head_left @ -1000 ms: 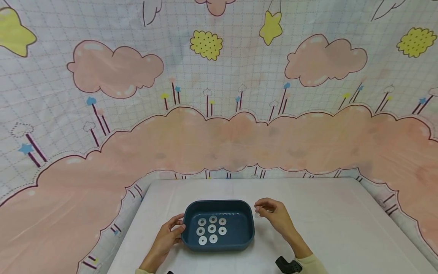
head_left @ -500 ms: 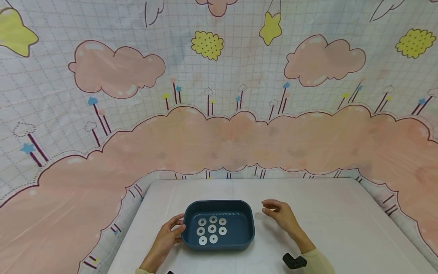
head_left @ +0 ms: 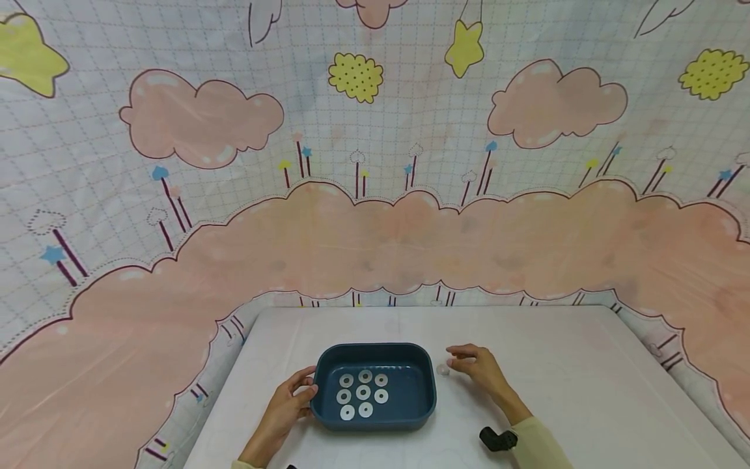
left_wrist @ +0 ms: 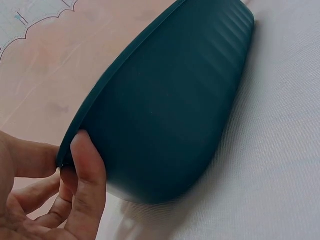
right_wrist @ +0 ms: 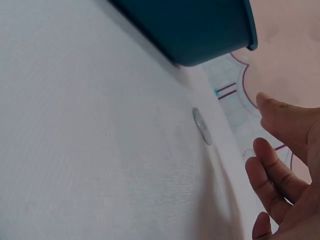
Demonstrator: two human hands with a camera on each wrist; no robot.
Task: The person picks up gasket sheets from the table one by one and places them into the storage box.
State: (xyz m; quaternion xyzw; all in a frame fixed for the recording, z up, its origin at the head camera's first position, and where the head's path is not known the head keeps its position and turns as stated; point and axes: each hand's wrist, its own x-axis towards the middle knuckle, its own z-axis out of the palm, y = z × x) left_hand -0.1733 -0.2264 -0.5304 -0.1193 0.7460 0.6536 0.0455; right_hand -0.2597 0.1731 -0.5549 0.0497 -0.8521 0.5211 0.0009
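A dark blue rectangular tray [head_left: 426, 391] sits on the white table and holds several white ring-shaped washers [head_left: 363, 393]. My left hand [head_left: 287, 405] grips the tray's left rim [left_wrist: 75, 145], thumb over the edge. My right hand [head_left: 476, 368] hovers just right of the tray with fingers relaxed and nothing in it. One small pale washer [head_left: 443, 370] lies flat on the table [right_wrist: 202, 126] next to those fingertips [right_wrist: 265, 102], apart from them.
A white cloth covers the table [head_left: 586, 391], whose edges fall away at left and right. A cartoon cloud backdrop [head_left: 375, 195] hangs behind. A black wrist camera mount [head_left: 497, 440] shows on my right forearm.
The right hand has set a small washer down on the table beside the tray and loosened its fingers, drifting slightly right. The left hand and tray have stayed still.
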